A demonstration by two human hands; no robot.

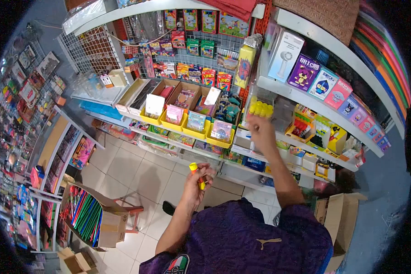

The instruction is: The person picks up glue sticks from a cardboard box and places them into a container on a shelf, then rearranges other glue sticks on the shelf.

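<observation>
My left hand is closed around a glue stick with a yellow cap, a red-orange body and a yellow base. It is held upright, slightly tilted, in front of my chest above the floor. My right hand reaches to the shelf, fingers curled, just below a group of yellow-capped sticks standing close together. Whether its fingertips pinch anything is hidden by the hand itself. To the left of it are yellow bins with small packets.
Boxed brick sets stand on the upper right shelf. Card games hang at the back. On the left, a carton full of coloured sticks rests by a red stool. An open carton is at my right.
</observation>
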